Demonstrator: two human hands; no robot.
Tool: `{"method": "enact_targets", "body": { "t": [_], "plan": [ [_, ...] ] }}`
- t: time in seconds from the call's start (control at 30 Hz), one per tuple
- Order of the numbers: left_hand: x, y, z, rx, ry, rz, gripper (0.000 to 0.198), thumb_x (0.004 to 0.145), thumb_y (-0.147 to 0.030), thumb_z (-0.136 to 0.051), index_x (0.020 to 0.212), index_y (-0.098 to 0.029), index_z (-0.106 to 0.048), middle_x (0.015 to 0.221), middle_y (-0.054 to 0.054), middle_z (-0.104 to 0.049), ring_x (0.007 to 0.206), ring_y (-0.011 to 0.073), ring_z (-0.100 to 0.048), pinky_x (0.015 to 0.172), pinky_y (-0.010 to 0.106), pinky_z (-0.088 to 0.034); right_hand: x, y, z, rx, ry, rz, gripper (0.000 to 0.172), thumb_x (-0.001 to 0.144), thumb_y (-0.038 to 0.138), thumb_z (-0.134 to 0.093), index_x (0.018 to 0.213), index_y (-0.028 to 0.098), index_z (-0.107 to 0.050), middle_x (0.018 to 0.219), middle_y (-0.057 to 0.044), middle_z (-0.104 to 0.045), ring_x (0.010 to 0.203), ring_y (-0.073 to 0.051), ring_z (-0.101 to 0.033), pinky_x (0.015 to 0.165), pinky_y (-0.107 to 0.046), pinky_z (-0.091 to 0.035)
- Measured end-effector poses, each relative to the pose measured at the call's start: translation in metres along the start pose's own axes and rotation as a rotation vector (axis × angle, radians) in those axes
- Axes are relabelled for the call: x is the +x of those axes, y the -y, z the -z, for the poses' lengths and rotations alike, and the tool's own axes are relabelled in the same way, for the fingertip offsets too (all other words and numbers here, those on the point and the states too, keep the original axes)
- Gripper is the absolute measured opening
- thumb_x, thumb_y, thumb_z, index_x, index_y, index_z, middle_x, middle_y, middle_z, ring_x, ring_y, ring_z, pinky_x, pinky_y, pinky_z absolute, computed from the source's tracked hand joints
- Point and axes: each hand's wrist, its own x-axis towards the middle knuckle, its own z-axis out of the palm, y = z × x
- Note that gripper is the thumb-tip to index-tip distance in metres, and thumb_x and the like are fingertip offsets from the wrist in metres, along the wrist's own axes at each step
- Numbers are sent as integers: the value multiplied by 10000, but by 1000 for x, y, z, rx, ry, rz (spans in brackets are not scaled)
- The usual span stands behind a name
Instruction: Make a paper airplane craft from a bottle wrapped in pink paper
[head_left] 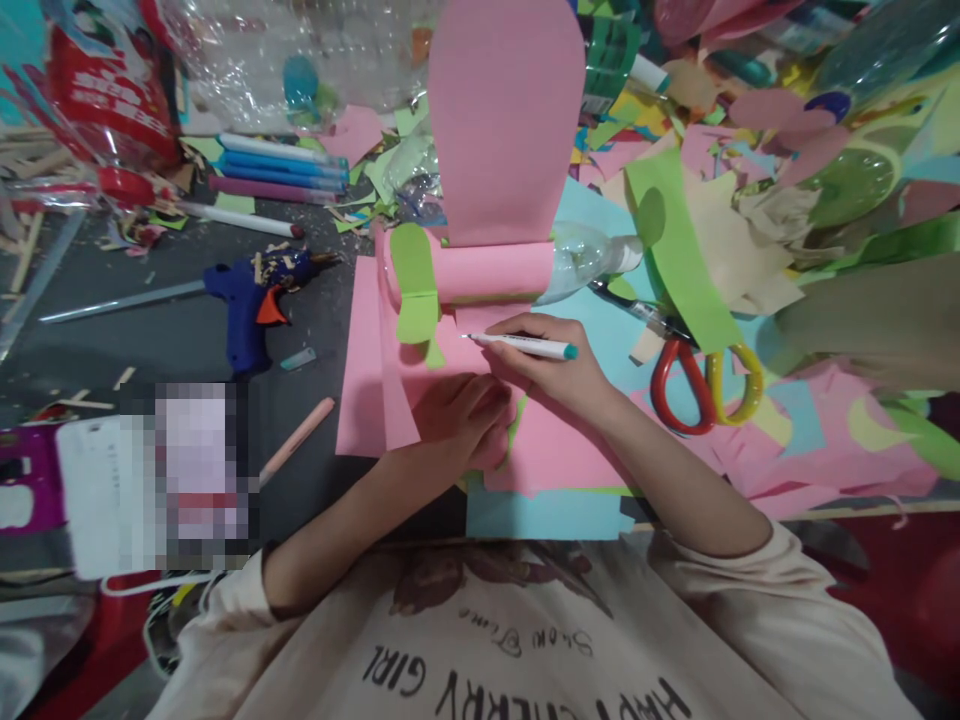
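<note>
My right hand [559,360] holds a white marker [529,346] with a teal end, its tip pointing left over pink paper [551,445]. My left hand [472,410] rests on the pink sheets just below the marker, fingers bent; whether it grips anything is unclear. Beyond both hands lies a clear plastic bottle [581,262] wrapped in pink paper, its neck to the right. A large rounded pink piece [510,120] stands up behind the wrap, and a green paper strip [415,285] crosses the wrap's left end.
A blue glue gun [244,300] lies at left, with several markers [281,165] behind it. Scissors [682,385] with red and yellow handles lie at right, beside a green strip [675,250] and paper scraps. A pink pen [300,435] and badge card [105,490] are nearer left.
</note>
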Motion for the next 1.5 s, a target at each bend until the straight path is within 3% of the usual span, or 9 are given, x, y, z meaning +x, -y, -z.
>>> {"method": "enact_targets", "body": {
  "t": [0.13,0.43,0.87,1.3,1.5],
  "plan": [
    [1,0,1,33,-7,-12,314,1016,-195,-323,1236,-148,-542,1226,99,-650,1157,216,-581,996,350,-463,-1,-1,3,13,-24,-7,112,797,284,-684,802,193,-748,801,-41,-763,724,-175,-672,660,-300,-519],
    [-2,1,0,73,96,-23,319,979,-160,-402,1270,-171,-533,1327,85,-607,1221,242,-549,1022,378,-457,-5,5,10,-15,-93,-74,94,754,216,-630,730,196,-718,683,-6,-705,632,-149,-606,574,-280,-469],
    [-4,8,-7,-18,-24,-30,312,939,-193,-529,1248,-180,-571,1238,112,-622,1118,231,-590,949,367,-512,-3,5,23,-16,-148,-115,113,721,170,-647,616,212,-652,595,14,-666,587,-154,-601,554,-289,-473],
    [-3,3,-3,31,37,-8,285,962,-171,-482,1235,-179,-561,1263,98,-617,1163,228,-576,971,365,-500,0,-3,30,-77,-214,-109,117,697,188,-660,590,228,-637,582,8,-665,567,-159,-578,521,-297,-441],
    [-4,6,-6,-27,-11,-20,289,936,-172,-536,1223,-180,-574,1250,99,-621,1142,231,-586,956,368,-521,1,9,39,-105,-234,-98,170,690,185,-676,540,220,-604,533,20,-616,531,-141,-540,491,-279,-405]
  ]
}}
